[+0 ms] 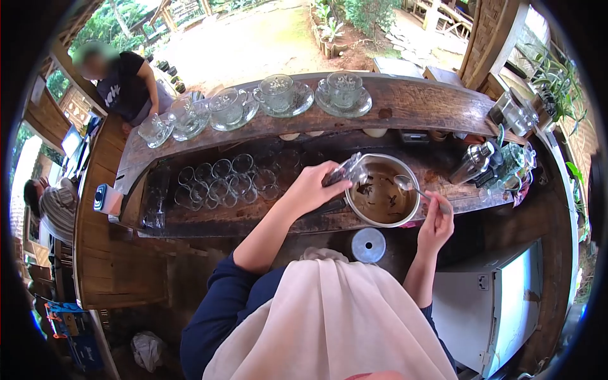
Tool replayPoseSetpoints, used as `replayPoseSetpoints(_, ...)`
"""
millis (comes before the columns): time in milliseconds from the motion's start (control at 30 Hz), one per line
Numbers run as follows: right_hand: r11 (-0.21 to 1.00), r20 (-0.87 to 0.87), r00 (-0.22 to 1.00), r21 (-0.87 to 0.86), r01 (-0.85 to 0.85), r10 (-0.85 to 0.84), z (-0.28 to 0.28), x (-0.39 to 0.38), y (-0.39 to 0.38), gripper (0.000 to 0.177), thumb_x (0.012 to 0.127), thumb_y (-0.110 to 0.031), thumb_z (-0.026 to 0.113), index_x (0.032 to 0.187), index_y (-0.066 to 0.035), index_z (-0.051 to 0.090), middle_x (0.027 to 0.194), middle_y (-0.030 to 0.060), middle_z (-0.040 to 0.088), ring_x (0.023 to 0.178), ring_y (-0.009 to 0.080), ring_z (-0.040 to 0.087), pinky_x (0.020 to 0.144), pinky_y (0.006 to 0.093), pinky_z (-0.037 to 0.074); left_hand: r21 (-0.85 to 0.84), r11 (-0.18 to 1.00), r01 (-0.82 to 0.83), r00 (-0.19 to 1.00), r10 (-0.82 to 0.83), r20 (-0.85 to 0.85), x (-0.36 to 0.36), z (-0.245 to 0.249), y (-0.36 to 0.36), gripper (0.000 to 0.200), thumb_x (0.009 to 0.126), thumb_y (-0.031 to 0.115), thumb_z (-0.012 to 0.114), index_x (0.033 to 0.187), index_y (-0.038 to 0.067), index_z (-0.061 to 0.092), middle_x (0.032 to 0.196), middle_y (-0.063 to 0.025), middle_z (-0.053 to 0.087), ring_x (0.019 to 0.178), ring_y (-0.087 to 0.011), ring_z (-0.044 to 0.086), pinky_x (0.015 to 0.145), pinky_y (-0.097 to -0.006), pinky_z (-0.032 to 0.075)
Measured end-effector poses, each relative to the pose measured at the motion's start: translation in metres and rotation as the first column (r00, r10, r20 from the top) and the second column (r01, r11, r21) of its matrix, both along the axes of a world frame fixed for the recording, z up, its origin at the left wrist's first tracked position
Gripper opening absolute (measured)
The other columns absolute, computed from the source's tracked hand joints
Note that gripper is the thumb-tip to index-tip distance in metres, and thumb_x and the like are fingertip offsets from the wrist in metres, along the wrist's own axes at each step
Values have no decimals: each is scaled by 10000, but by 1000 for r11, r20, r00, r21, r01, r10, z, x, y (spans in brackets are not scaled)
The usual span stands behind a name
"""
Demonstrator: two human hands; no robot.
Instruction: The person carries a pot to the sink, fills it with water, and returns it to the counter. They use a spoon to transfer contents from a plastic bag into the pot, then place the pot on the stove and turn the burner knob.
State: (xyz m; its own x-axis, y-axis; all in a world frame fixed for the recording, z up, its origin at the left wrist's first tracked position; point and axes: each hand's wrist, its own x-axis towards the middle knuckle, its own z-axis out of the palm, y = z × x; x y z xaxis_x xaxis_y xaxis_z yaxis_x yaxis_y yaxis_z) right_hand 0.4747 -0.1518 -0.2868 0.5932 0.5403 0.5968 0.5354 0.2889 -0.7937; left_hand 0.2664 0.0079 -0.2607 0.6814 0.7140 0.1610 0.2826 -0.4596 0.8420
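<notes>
A round metal pot [384, 216] with brown liquid and dark pieces in it stands on the lower wooden counter. My left hand [316, 188] grips a clear plastic packet [347, 171] with dark contents, held over the pot's left rim. At the pot's right side my right hand [436, 221] holds a metal spoon [408, 185] by its handle, with the bowl of the spoon over the liquid. Whether the spoon touches the liquid cannot be made out.
Glass cups on saucers [277, 95] line the raised wooden ledge [405, 104]. Several empty glasses [221, 183] stand left on the lower counter. A metal shaker [472, 163] and glass jars stand right. A person [130, 82] is at the far left, another person [56, 209] below.
</notes>
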Motion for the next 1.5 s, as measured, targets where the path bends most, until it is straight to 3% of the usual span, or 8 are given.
replayPoseSetpoints(100,966,-12,1000,260,-16,20,3,-8,6,138,875,12,436,984,64,502,906,173,594,807,190,607,747,284,520,-83,995,63,993,-55,102,-16,-4,-5,335,756,226,673,988,7,571,748,-75,608,635,-95,520,607,-251,431)
replayPoseSetpoints(233,990,-292,953,139,-34,74,14,-16,22,153,888,-16,420,991,66,497,900,164,596,790,205,611,749,308,524,-264,960,90,985,-46,167,-37,-1,-7,355,761,202,668,1047,18,562,829,-15,601,736,-63,509,672,-231,428)
replayPoseSetpoints(400,915,-197,912,266,-304,360,50,-57,39,151,883,-22,439,994,61,500,891,157,597,790,202,608,744,294,514,-315,943,108,968,-28,248,-65,5,-16,408,760,155,670,1114,15,524,858,7,571,722,-46,492,657,-200,409)
replayPoseSetpoints(500,830,-34,840,179,-528,542,68,-79,51,114,859,21,469,961,55,507,883,144,603,787,164,604,726,243,470,-250,959,132,959,-59,278,-81,9,-20,478,698,60,709,1126,0,505,936,-19,591,830,-62,505,761,-217,414)
replayPoseSetpoints(633,749,-32,749,43,-661,662,79,-102,66,100,835,47,493,931,41,522,857,120,619,781,140,605,695,219,466,-180,982,51,978,-12,209,-102,6,-21,474,697,77,715,1111,-21,506,903,-32,596,807,-58,502,743,-223,422)
replayPoseSetpoints(1000,617,159,600,-297,-728,784,83,-144,98,86,813,34,531,889,7,563,816,104,634,733,143,624,612,222,492,-168,984,52,989,-28,145,-157,2,-16,519,716,141,699,1162,1,473,927,-89,611,799,-105,553,738,-248,438)
replayPoseSetpoints(1200,447,-113,508,-338,-828,854,77,-170,116,76,835,23,509,899,21,549,813,89,632,765,122,612,650,230,496,-135,988,69,980,-42,195,-188,-5,-12,500,738,120,672,1177,8,459,934,-91,603,826,-115,552,740,-253,444)
replayPoseSetpoints(1500,340,-382,368,-142,-930,848,49,-225,145,96,872,-37,481,933,17,531,842,92,612,800,138,598,729,260,495,-391,920,30,986,36,160,-254,-15,-8,473,751,125,662,1162,3,462,927,-40,585,743,-70,538,616,-207,448)
